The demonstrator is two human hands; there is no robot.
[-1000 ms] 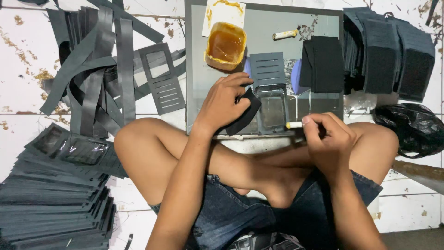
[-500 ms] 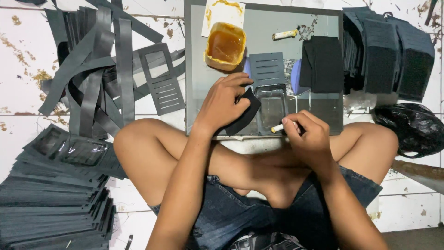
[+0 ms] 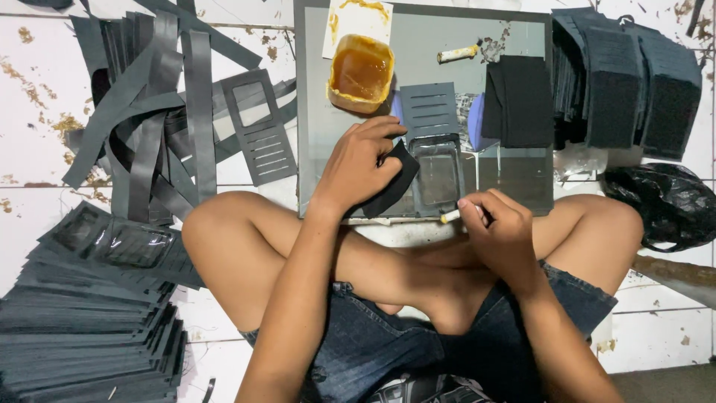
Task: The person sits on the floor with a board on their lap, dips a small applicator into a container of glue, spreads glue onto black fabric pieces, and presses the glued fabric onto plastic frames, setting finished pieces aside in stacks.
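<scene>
On grey board (image 3: 317,134), left hand (image 3: 358,168) fingers clamped on black piece (image 3: 395,183), right hand (image 3: 503,231) fingers round small brush (image 3: 451,216), amber glue tub (image 3: 361,72) behind.

Stained white tiled floor (image 3: 45,172)

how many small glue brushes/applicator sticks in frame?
2. One applicator stick lies on the grey board's far edge, right of the amber glue tub. The other applicator stick is pinched in the right hand at the near edge. More could be hidden under the dark stacks.

Left hand (image 3: 358,168) on, seemingly, dark flap (image 3: 394,183)
</scene>
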